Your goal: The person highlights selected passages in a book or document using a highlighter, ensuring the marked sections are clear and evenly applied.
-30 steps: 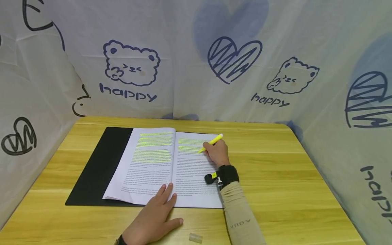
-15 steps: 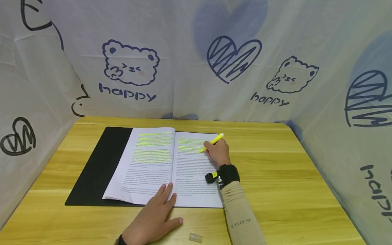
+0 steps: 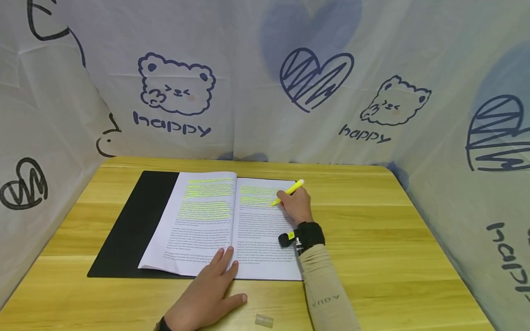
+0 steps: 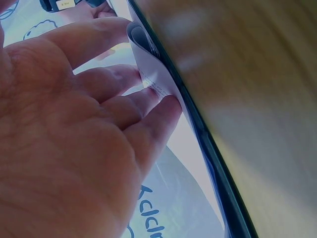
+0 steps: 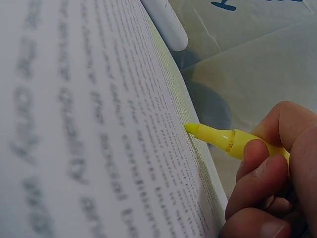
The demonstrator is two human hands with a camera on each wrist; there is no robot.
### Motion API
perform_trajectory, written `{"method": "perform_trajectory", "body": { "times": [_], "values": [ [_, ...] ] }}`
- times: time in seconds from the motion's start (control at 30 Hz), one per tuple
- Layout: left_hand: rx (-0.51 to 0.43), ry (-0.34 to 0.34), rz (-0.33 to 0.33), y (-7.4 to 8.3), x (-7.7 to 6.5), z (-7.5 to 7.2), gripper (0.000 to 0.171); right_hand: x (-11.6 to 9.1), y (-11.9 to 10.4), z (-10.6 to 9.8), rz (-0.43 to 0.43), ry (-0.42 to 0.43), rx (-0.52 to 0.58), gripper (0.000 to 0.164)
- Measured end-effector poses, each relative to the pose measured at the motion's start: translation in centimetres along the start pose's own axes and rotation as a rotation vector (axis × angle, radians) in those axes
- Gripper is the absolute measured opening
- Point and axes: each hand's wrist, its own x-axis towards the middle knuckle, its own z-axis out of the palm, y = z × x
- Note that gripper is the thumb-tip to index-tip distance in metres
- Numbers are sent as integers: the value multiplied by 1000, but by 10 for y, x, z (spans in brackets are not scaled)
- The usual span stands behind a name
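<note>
My right hand (image 3: 296, 205) pinches a yellow highlighter (image 5: 218, 138), its tip on a line of text on the right page (image 3: 265, 248). Yellow marks cover the upper lines of that page and the upper half of the left page (image 3: 194, 234). Across the lower edge of the open booklet, near its centre fold, lies my left hand (image 3: 211, 292) with the fingers stretched out and the thumb spread. In the left wrist view its fingertips (image 4: 171, 106) rest on the paper. Beneath the pages is a black folder cover (image 3: 128, 225).
A small, pale, see-through cylinder (image 3: 264, 321) lies on the wooden table (image 3: 385, 257) near the front edge, between the forearms. White cloth (image 3: 248, 92) printed with bears and hearts hangs around the back and sides of the table.
My right hand has slid slightly to the right, drawing the highlighter tip along a line of the right page. The left hand stays in place on the booklet.
</note>
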Motion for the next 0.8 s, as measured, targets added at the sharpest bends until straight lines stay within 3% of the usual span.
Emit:
{"method": "perform_trajectory", "body": {
  "times": [0.8],
  "values": [
    [-21,-27,-17,-1,1,0,81,1,3,-2,49,23,-23,33]
  ]
}}
